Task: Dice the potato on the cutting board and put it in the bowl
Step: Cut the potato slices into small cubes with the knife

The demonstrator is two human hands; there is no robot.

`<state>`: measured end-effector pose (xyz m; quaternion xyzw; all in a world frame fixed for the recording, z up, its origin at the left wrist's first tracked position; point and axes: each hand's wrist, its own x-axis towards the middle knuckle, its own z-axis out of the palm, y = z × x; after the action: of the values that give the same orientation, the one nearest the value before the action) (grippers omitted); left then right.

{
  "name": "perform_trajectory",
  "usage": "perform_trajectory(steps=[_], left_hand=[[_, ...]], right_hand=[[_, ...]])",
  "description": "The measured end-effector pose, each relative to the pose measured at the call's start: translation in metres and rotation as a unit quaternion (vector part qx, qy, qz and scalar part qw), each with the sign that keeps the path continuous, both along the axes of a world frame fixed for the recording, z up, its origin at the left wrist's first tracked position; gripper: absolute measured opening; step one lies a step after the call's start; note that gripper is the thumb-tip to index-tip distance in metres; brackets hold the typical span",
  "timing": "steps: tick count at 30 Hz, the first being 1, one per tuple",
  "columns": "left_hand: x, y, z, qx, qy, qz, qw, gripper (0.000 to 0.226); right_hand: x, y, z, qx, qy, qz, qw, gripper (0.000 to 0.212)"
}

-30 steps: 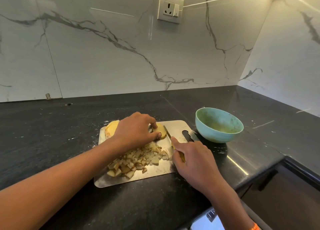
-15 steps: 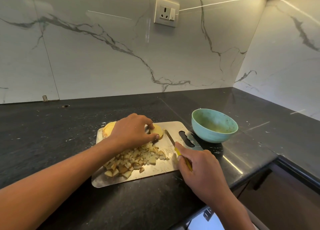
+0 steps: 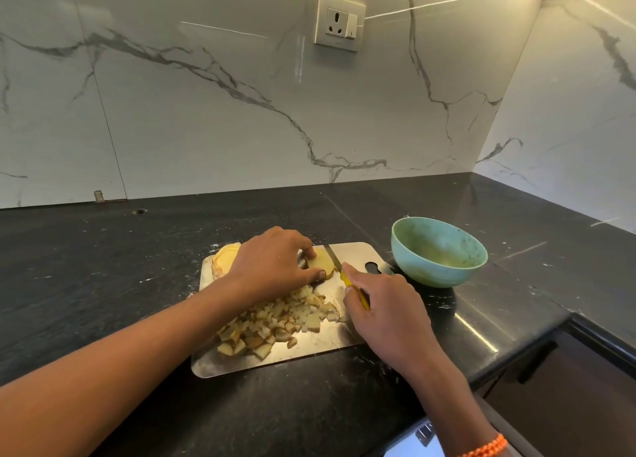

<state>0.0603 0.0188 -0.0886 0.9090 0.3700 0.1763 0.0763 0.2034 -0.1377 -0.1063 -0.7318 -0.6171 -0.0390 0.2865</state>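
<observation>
**A:** Where is your potato piece [image 3: 321,263] just now?

**B:** It lies flat on the far half of the cutting board [image 3: 356,254], pinned by your left hand [image 3: 272,262]. Forefinger curls over its far edge, thumb presses the near edge, so it is pinched between them, and its exposed side faces right, toward the knife [image 3: 339,265].

**A:** And the blade?

**B:** Your right hand [image 3: 385,314] is wrapped round the yellow handle, forefinger stretched along the top. The blade runs away from you and slightly left, right against the open right-hand edge of the piece. Whether the edge has already bitten in, I cannot tell.

**A:** So what does the next stroke turn on?

**B:** I judge it turns on that line: the blade lies roughly square to the gap between your thumb and forefinger, and both fingers [image 3: 318,275] sit just beside it. Keep the tips tucked back.

**A:** The rest?

**B:** The diced potato [image 3: 275,322] is heaped on the near half of the board, under your left wrist. More slices [image 3: 223,258] wait at the far left corner. The bowl [image 3: 438,252] stands on the bench [image 3: 103,284] touching the board's right end; it looks to hold no potato, so the transfer is not yet done.
</observation>
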Motion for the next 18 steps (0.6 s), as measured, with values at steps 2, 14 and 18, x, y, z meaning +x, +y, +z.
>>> perform_trajectory(steps=[2,14,18], left_hand=[[0.0002,-0.0003,0.0004,-0.003,0.0,0.001,1.0,0.046],[0.0005,0.0022,-0.0007,-0.015,-0.003,0.005,1.0,0.046],[0.0016,0.0054,-0.002,-0.023,-0.006,0.01,1.0,0.047]], right_hand=[[-0.0003,-0.0009,0.0007,-0.008,-0.01,0.002,1.0,0.044],[-0.0052,-0.0023,0.0013,-0.034,-0.039,-0.003,0.999,0.046],[-0.0078,-0.0013,0.002,-0.033,-0.053,-0.014,0.998,0.047]])
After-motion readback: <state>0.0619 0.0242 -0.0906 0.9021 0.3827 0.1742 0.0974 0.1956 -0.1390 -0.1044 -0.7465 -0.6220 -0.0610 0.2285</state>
